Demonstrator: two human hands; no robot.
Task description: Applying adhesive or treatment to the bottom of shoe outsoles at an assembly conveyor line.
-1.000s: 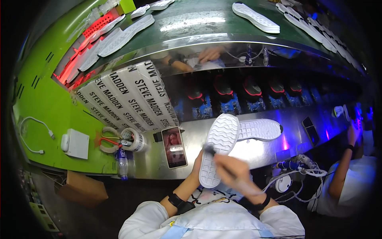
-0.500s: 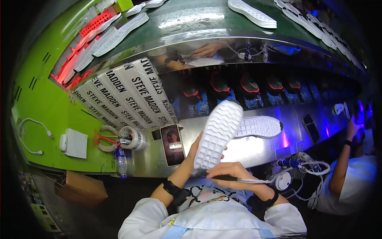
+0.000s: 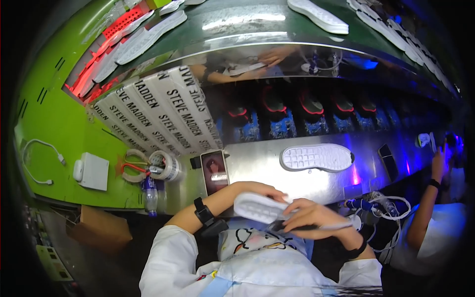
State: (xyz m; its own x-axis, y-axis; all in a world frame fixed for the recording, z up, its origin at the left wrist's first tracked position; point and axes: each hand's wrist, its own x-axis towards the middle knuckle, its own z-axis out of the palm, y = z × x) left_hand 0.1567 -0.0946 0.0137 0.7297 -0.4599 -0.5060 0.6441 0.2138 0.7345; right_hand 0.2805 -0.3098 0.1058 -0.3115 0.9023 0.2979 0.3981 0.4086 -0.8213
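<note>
A white shoe sole (image 3: 258, 208) with a gridded tread is held low in front of my body, lying nearly level. My left hand (image 3: 261, 190) grips it from the far side, fingers partly hidden behind it. My right hand (image 3: 314, 216) is at the sole's right end, its fingers closed around a slim brush-like tool (image 3: 324, 227) with a dark section and a pale one. Motion blurs the tool's tip, so I cannot tell whether it touches the sole. A second white sole (image 3: 316, 157) rests tread up on the metal bench beyond my hands.
Left of the soles lie a phone (image 3: 215, 173), tape rolls (image 3: 166, 166) and a patterned box (image 3: 158, 111). A bottle (image 3: 150, 195) stands by the green table (image 3: 54, 148). Dark shoe pieces (image 3: 274, 104) line the recess behind. A co-worker's arm (image 3: 426, 213) is at right.
The held sole has come down toward my body and turned from steeply slanted to nearly level. My right hand moved right with the tool. The bench sole is now fully uncovered.
</note>
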